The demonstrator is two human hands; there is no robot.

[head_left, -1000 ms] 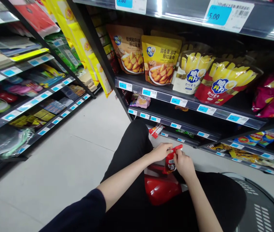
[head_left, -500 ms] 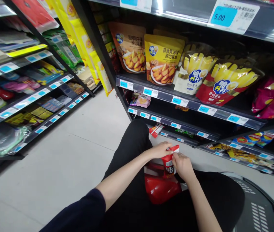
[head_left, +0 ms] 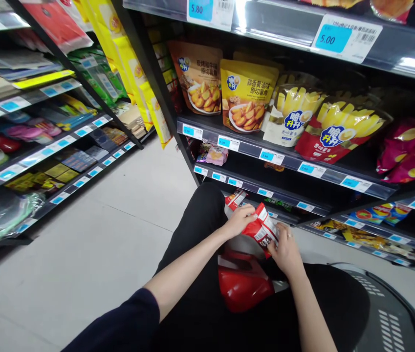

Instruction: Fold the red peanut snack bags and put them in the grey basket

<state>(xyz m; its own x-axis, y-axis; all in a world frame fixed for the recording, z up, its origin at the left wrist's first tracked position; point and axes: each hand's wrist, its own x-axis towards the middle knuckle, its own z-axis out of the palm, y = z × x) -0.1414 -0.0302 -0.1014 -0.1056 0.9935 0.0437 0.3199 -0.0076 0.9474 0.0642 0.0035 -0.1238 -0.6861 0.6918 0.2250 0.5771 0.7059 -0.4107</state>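
Between my two hands is a red snack packet with a white band, a barcode and dark print, tilted above my lap. My left hand grips its upper left end. On the lower right end, the fingers of my right hand are closed, with the thumb beneath. Below them a glossy red object lies between my legs; its kind I cannot make out. Just beyond my left hand, another red packet lies at the bottom shelf.
Shelves ahead hold potato snack pouches above price tags. The lower shelf edges sit close to my knees. A grey slotted plastic basket or bin stands at my right. Stocked shelves line the left, across the tiled floor.
The packet has turned from upright to slanted, showing more of its white-banded face. My right hand has moved right and down along it; my left hand has shifted slightly left and up.
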